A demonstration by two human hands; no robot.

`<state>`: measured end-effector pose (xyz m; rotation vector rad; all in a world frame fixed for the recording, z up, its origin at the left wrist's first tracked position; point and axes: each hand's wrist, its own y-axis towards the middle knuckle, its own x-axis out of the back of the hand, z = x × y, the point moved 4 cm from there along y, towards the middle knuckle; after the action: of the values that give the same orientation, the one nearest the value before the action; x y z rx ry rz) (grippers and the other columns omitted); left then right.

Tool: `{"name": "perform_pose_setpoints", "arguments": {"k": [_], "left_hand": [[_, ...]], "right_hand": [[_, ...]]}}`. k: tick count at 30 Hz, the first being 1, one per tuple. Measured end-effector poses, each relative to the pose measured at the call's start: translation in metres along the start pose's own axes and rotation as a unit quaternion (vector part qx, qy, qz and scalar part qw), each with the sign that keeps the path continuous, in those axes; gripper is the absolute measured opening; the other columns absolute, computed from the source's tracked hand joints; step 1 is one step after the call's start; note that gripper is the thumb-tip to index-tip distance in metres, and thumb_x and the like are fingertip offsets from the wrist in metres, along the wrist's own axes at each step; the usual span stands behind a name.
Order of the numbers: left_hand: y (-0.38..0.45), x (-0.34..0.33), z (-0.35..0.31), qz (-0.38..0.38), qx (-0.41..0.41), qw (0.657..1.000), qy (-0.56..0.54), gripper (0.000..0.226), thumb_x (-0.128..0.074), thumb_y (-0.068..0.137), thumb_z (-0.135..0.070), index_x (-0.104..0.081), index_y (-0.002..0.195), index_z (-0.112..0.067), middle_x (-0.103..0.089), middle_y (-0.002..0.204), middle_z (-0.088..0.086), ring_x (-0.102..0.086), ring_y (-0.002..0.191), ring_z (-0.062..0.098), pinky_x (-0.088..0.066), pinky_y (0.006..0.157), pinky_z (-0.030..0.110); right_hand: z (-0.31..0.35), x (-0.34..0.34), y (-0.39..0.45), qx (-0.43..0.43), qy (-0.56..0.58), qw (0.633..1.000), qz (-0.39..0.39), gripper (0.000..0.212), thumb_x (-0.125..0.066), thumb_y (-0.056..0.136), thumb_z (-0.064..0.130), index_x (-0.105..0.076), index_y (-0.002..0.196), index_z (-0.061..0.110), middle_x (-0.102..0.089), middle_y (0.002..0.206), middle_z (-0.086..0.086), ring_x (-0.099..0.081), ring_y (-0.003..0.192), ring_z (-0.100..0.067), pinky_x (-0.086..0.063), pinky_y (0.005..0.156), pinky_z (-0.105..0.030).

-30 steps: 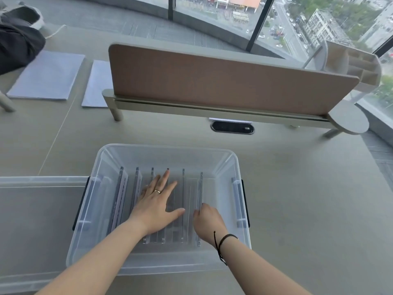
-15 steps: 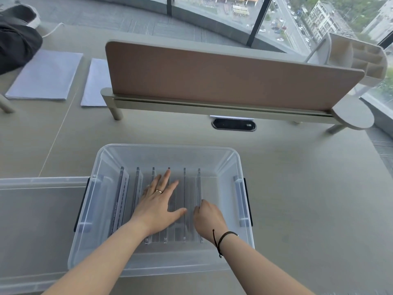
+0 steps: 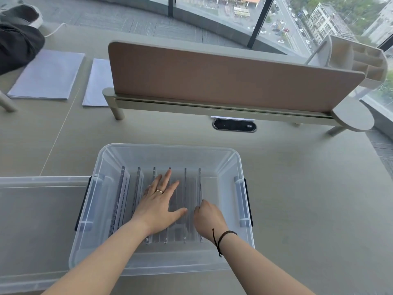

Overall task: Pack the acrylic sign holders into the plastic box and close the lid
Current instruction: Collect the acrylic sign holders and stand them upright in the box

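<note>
A clear plastic box (image 3: 170,150) stands open on the desk in front of me. Several clear acrylic sign holders (image 3: 185,188) stand on edge in a row inside it. My left hand (image 3: 158,206) lies flat with spread fingers on top of the middle holders. To its right, my right hand (image 3: 207,218) is curled with its fingertips pinching the near end of the rightmost holder (image 3: 199,184). The box's clear lid (image 3: 38,209) lies flat on the desk, touching the box's left side.
A brown desk divider (image 3: 223,79) on a grey rail runs across behind the box, with a black cable port (image 3: 234,125) below it. Two paper stacks (image 3: 49,73) and a dark bag (image 3: 14,47) lie at the far left. A desk organiser (image 3: 357,58) is at far right.
My hands stay on the holders; the right hand's fingers have shifted slightly on the rightmost holder. The camera has tilted a little.
</note>
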<state>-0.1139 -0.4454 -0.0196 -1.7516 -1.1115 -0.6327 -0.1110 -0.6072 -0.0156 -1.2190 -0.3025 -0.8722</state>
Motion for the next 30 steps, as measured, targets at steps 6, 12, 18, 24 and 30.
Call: {"name": "perform_pose_setpoints", "arguments": {"k": [6, 12, 18, 24, 30], "left_hand": [[0.0, 0.0, 0.0, -0.005, -0.002, 1.0, -0.003, 0.089, -0.045, 0.085, -0.071, 0.0, 0.154, -0.037, 0.04, 0.15, -0.021, 0.028, 0.144, 0.009, 0.0, 0.119, 0.042], [0.001, -0.002, 0.001, -0.006, -0.004, 1.0, 0.002, 0.09, -0.044, 0.085, -0.072, 0.0, 0.155, -0.036, 0.04, 0.15, -0.021, 0.028, 0.144, 0.009, 0.001, 0.119, 0.041], [0.002, -0.001, 0.0, -0.002, -0.003, 1.0, 0.004, 0.09, -0.044, 0.085, -0.072, 0.0, 0.154, -0.037, 0.038, 0.152, -0.02, 0.026, 0.145, 0.011, 0.001, 0.119, 0.042], [-0.002, 0.0, -0.003, 0.001, 0.012, 1.0, 0.0, 0.089, -0.045, 0.086, -0.071, 0.001, 0.154, -0.038, 0.036, 0.153, -0.02, 0.025, 0.145, 0.011, 0.002, 0.119, 0.044], [-0.027, -0.01, -0.015, -0.001, 0.074, 0.996, -0.04, 0.084, -0.033, 0.086, -0.075, -0.001, 0.154, -0.038, 0.026, 0.158, -0.013, 0.02, 0.147, 0.013, 0.001, 0.121, 0.044]], "right_hand": [[-0.001, -0.002, 0.0, -0.008, 0.008, 1.0, -0.004, 0.014, -0.036, 0.098, 0.012, -0.043, 0.086, 0.012, -0.054, 0.094, -0.009, -0.052, 0.08, -0.027, -0.043, 0.068, -0.033], [-0.001, -0.002, 0.0, -0.007, 0.008, 1.0, -0.009, 0.011, -0.036, 0.098, 0.013, -0.043, 0.09, 0.011, -0.052, 0.092, -0.007, -0.052, 0.08, -0.027, -0.043, 0.069, -0.033], [-0.003, -0.004, 0.001, -0.017, 0.017, 1.0, -0.008, 0.009, -0.037, 0.097, 0.014, -0.044, 0.091, 0.012, -0.055, 0.092, -0.008, -0.054, 0.08, -0.028, -0.044, 0.068, -0.034], [-0.006, 0.006, -0.009, -0.003, 0.031, 1.0, -0.007, 0.041, -0.044, 0.097, 0.046, -0.043, 0.119, 0.012, -0.059, 0.099, -0.006, -0.061, 0.088, -0.027, -0.045, 0.069, -0.035], [-0.003, 0.034, -0.034, 0.077, -0.026, 0.993, -0.09, 0.052, -0.045, 0.096, 0.04, -0.032, 0.137, 0.01, -0.061, 0.118, -0.008, -0.06, 0.106, -0.03, -0.041, 0.072, -0.037]]}}
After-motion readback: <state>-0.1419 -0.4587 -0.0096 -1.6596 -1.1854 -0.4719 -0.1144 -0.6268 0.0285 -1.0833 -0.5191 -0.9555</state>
